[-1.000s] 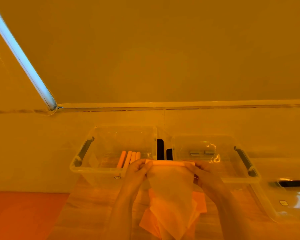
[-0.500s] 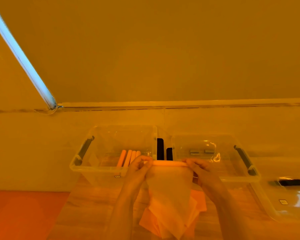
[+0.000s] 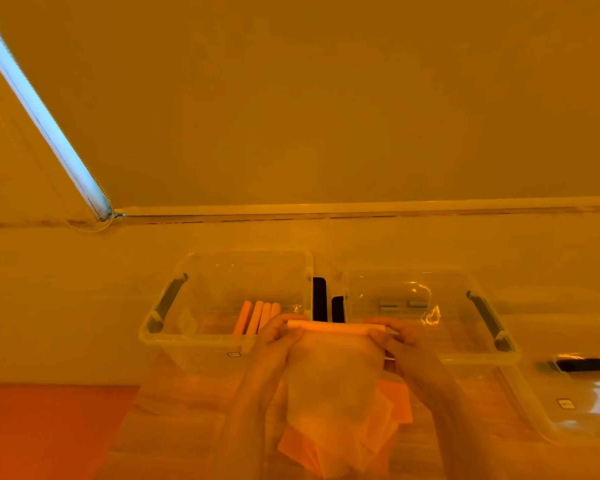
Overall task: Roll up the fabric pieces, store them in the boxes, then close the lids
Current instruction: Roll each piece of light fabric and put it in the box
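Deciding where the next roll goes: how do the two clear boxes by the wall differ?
The left box holds four finished fabric rolls standing side by side; the right box holds no rolls. The left box's dark handle sits on its left end, the right box's handle on its right end. Both are clear plastic, lidless and open.

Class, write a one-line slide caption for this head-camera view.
Both hands, left and right, roll a fabric piece before two open clear boxes; the left box holds finished rolls.
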Demonstrator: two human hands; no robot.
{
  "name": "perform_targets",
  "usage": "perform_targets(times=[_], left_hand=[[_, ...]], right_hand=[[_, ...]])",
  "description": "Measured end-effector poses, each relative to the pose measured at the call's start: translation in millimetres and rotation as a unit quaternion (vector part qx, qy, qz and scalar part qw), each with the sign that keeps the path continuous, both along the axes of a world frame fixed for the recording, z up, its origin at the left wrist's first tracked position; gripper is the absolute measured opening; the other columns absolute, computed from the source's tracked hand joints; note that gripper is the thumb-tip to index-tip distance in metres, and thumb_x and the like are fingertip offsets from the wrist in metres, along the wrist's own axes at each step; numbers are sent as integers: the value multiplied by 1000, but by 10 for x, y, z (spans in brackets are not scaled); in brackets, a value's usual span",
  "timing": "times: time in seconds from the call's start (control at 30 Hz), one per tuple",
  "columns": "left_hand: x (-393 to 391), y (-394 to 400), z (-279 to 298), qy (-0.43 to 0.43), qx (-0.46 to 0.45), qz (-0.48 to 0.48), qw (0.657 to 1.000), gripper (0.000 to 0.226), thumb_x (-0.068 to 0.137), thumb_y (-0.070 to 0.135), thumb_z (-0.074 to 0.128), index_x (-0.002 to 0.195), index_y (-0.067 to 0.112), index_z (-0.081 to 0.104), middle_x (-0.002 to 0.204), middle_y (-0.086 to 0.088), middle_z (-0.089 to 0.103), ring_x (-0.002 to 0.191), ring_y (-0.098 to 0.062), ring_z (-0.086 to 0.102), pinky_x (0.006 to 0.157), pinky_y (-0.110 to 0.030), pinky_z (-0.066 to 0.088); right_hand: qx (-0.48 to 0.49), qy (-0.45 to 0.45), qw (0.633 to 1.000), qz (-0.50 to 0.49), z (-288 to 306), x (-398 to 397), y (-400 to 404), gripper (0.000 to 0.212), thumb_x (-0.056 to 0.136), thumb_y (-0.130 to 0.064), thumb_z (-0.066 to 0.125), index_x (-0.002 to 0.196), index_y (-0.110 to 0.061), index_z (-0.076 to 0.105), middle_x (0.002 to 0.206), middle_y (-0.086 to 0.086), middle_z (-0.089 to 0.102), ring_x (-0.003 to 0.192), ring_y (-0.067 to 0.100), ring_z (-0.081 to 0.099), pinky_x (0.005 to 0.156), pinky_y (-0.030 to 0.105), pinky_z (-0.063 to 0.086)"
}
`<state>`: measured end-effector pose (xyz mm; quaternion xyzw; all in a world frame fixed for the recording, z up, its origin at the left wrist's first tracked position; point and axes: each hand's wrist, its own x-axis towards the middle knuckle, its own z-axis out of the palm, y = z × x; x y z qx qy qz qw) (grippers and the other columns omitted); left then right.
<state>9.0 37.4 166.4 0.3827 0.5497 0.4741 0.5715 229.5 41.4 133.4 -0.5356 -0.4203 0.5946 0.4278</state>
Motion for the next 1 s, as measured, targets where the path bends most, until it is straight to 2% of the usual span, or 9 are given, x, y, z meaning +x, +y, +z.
perform_targets(times=[0.17,0.3,0.47,0.53,0.6,0.73,0.87,0.93,1.0], left_hand=[[22,2,10,-3,1,20,1000,11,91,15,61,84,18,69,84,29,59,84,-3,59,81,-38,50],[9,12,5,11,8,-2,1000,13,91,19,60,101,20,68,108,19,56,90,4,60,89,-39,53],[68,-52,112,27,10,-13,1000,17,96,14,52,103,5,64,85,23,38,59,23,53,86,-43,53],[41,-37,70,25,14,-1,1000,20,97,13,51,108,3,63,84,24,35,55,27,48,72,-30,57],[37,-30,64,30,9,-8,999,19,96,15,52,106,5,65,84,26,35,60,23,51,71,-26,55],[5,31,8,31,-9,-4,999,21,93,17,57,85,30,71,94,21,50,88,1,52,96,-43,47],[-18,29,-33,4,-25,3,1000,22,91,17,60,79,31,73,97,18,62,97,-12,57,94,-47,49],[0,13,-18,8,-19,0,1000,19,90,21,61,79,31,73,100,13,62,95,-11,58,87,-42,51],[22,0,19,20,0,-3,1000,11,91,17,61,87,22,69,95,21,52,88,5,54,88,-38,49]], right_hand=[[-17,56,998,-28,42,-20,-2,25,88,-21,62,111,-17,69,114,10,63,102,30,63,76,40,58],[-1,48,998,-40,42,-40,16,23,91,-20,59,112,-15,68,114,10,61,103,30,61,80,42,57],[-30,48,998,-30,12,-29,13,30,79,-27,66,108,-17,71,111,13,66,106,33,61,89,49,53],[-32,57,998,-24,-7,-33,8,32,78,-30,65,107,-17,72,111,14,66,105,33,62,88,49,54],[-33,57,997,-26,-6,-45,5,38,76,-35,64,108,-17,71,112,14,64,104,34,62,83,46,56],[-23,52,998,-22,1,-45,16,27,88,-26,61,112,-17,68,115,13,62,102,32,63,75,39,58],[-34,64,997,-28,-15,-41,23,25,89,-19,62,113,-13,66,112,15,65,99,30,66,76,39,58],[-31,59,997,-26,-17,-44,12,24,89,-20,60,111,-10,65,110,16,66,96,27,68,75,37,58],[-21,50,998,-14,-1,-44,-9,24,92,-23,57,114,-13,63,112,14,65,97,28,68,74,37,58]])
